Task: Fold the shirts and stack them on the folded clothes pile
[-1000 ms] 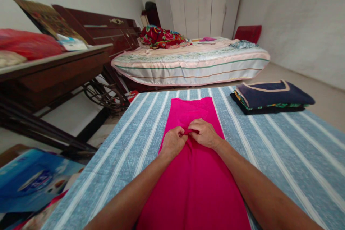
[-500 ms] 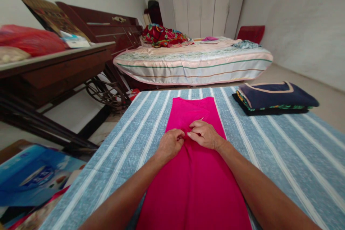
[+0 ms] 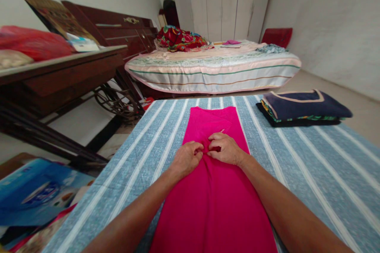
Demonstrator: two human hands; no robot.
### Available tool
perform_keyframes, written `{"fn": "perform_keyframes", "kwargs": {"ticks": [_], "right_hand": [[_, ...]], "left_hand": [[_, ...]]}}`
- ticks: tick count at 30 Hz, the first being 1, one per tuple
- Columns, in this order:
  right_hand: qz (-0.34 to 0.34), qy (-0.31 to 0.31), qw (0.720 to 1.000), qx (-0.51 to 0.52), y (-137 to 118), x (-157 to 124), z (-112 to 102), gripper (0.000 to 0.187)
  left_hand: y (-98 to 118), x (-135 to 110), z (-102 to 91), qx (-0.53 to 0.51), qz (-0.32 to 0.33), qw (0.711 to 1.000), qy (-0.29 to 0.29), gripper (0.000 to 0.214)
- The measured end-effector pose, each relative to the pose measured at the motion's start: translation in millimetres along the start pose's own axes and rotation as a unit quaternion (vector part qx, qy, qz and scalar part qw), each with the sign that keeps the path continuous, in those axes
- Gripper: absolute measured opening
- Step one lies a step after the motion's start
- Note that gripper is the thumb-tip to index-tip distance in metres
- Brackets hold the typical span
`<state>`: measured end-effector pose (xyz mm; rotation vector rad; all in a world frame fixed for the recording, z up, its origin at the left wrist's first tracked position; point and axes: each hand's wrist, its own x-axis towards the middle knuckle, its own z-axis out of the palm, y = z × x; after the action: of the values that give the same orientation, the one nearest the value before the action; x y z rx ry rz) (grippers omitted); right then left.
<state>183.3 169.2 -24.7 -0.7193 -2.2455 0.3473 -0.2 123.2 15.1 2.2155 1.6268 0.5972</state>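
On striped cloth [image 3: 142,154], hands [image 3: 187,156] [image 3: 227,149] slightly farther apart than before, fingers [image 3: 216,137] pinch pink garment [image 3: 213,201].

Matt cloth garment [image 3: 210,205] (smooth-looking), glossy wardrobe doors [image 3: 228,8], wooden headboard [image 3: 111,33]

Indoor light, moderate and diffuse; shadows soft. Glare: one hard white spot plus paler patches on the glossy wardrobe doors [image 3: 213,12]. Darkest zone: beneath the treadle sewing-machine table [image 3: 74,73], detail poor there. Hot-pink garment [image 3: 225,201] strongly saturated, weave unresolved. Left hand [image 3: 187,159] and right hand [image 3: 226,148] fairly sharp. Wide-angle stretch toward borders; blue carton [image 3: 41,189], lower left, smeared, lettering soft.
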Motion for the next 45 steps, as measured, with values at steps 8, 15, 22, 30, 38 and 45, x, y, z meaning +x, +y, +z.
{"fn": "perform_keyframes", "kwargs": {"ticks": [8, 15, 22, 30, 38, 45], "right_hand": [[0.005, -0.011, 1.0, 0.018, -0.9, 0.7, -3.6, 0.016], [0.062, 0.076, 0.991, 0.094, 1.5, 1.8, -0.8, 0.011], [0.08, 0.091, 0.987, 0.106, -1.5, 3.1, -2.2, 0.012], [0.135, 0.094, 0.977, 0.135, 7.2, 0.4, -4.8, 0.015], [0.125, 0.08, 0.982, 0.112, 10.3, 2.0, -2.4, 0.02], [0.123, 0.081, 0.983, 0.108, 5.3, 3.5, -1.9, 0.015]], "left_hand": [[6.0, 0.4, 4.0, -0.117, -0.071, 0.991, 0.003, 0.019], [9.4, 4.2, 7.5, -0.321, -0.184, 0.928, 0.035, 0.026], [13.1, 4.6, 12.8, -0.219, -0.116, 0.969, 0.003, 0.009], [12.2, 0.9, 23.6, -0.063, -0.031, 0.998, -0.001, 0.013], [10.0, -1.6, 22.0, -0.016, -0.007, 1.0, -0.008, 0.018], [19.1, -9.3, 19.7, 0.093, 0.034, 0.995, -0.016, 0.022]]}}
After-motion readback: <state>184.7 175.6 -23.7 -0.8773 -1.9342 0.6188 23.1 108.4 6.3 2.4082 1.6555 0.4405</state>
